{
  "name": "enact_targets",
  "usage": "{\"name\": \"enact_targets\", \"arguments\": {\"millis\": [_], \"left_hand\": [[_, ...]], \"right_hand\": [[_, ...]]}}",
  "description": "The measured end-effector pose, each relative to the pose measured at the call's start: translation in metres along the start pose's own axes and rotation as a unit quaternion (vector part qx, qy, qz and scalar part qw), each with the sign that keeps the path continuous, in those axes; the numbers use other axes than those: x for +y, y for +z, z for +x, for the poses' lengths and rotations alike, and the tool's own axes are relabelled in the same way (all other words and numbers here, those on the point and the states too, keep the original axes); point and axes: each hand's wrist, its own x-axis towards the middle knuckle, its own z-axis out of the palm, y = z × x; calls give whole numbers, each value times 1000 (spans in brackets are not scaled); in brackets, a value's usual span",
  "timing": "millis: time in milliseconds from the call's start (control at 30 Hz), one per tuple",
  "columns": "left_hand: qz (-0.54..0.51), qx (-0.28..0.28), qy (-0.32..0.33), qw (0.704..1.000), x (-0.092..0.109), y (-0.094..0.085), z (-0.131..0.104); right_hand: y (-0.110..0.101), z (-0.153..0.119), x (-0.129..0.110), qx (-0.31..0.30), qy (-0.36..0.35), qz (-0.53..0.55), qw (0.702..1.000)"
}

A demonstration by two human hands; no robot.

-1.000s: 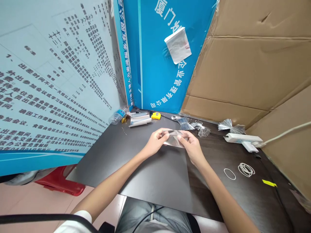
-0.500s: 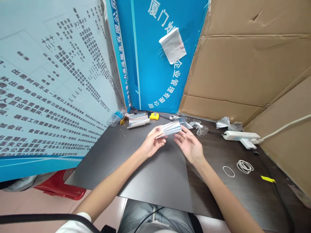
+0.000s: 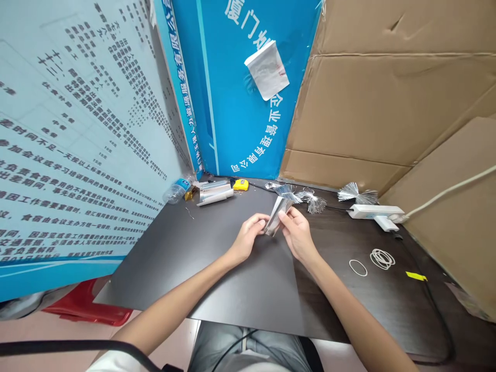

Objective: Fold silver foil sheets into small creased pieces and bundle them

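Observation:
A folded silvery strip (image 3: 276, 214) is held tilted steeply over the middle of the table. My right hand (image 3: 298, 232) pinches it from the right, thumb on its face. On the other side, my left hand (image 3: 250, 235) has its fingertips closed at the strip's lower left edge. Just behind the strip's top lies a fanned silver bundle (image 3: 287, 193), with another fanned bundle (image 3: 313, 201) to its right. More silvery folded sheets (image 3: 215, 194) lie at the back left.
Along the back are a plastic bottle (image 3: 178, 190), a yellow tape measure (image 3: 241, 185), a third silver bundle (image 3: 357, 194) and a white power strip (image 3: 375, 212). White rings (image 3: 382, 259) and yellow tape (image 3: 416, 276) lie at right. Blue boards and cardboard (image 3: 387, 103) enclose the table.
The strip has turned from nearly level to steeply tilted. My right hand has moved left and closed on it, while my left hand has shifted to its lower edge. The view has shifted slightly.

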Motion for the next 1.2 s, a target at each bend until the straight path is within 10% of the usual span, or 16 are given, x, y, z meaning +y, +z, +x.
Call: {"name": "enact_targets", "arguments": {"millis": [133,367,1200], "left_hand": [[144,33,117,982,18,-8,-1],[92,36,142,985,25,-10,4],[100,82,128,983,20,-5,-1]], "right_hand": [[-2,-2,-8,-48,-25,-95,994],[2,-9,-6,-126,-18,-120,985],[4,-13,-22,-59,-68,-136,987]]}}
